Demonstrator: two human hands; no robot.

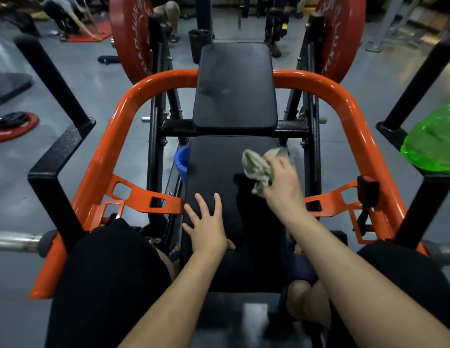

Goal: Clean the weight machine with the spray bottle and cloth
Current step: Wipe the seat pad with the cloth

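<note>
The weight machine has an orange tube frame point(153, 81) and two black pads, an upper pad point(235, 86) and a lower pad point(214, 167). My right hand point(281, 187) grips a crumpled grey-green cloth point(259, 169) just over the right side of the lower pad. My left hand point(206, 224) rests flat on the near left part of the same pad, fingers spread. A green translucent spray bottle point(432, 141) sits at the right edge, on or beside a black upright post; its nozzle is out of view.
Red weight plates point(131, 38) point(342, 33) hang on both sides at the back. A blue roller point(182, 159) shows left of the lower pad. Black posts point(55, 79) flank the frame. My knees in black shorts straddle the seat. People stretch on a red mat point(91, 33) far left.
</note>
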